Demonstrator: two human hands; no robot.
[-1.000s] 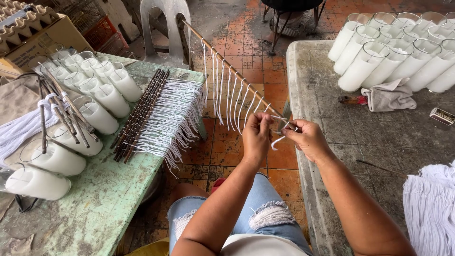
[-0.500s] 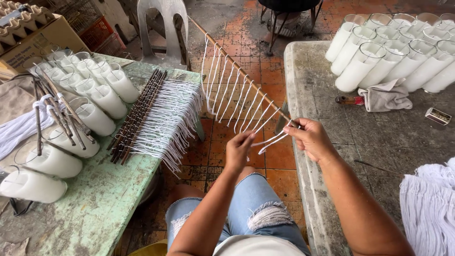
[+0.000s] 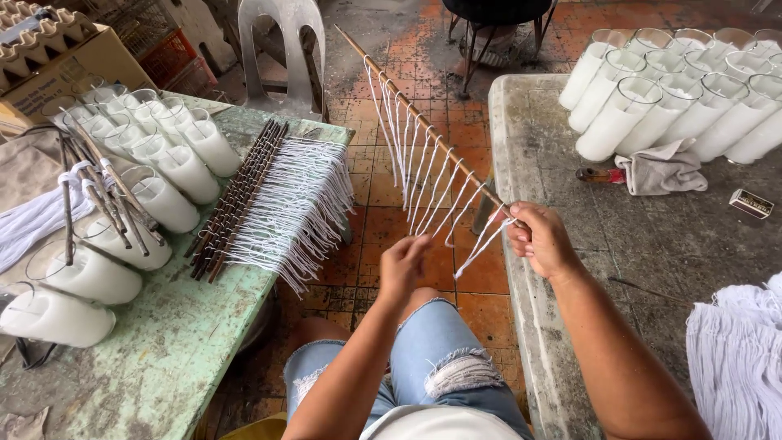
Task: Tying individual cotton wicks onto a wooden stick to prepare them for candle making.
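The right hand is clamped on the near end of a thin stick that slants away over the tiled floor, white strings hanging from it. The left hand hangs just below the strings, fingers loosely curled and holding nothing. More strung sticks lie at the green table's right edge, and glass candles stand at the grey counter's far corner.

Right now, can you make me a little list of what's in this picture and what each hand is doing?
Right hand: shut grip on one end of a thin stick.
Left hand: open, fingers touching the white strings hanging from the stick.
Left table: green; bundle of sticks with strings, glass jars of white wax.
Right table: grey; more wax jars, grey rag, pile of white strings.
Floor: orange tiles.
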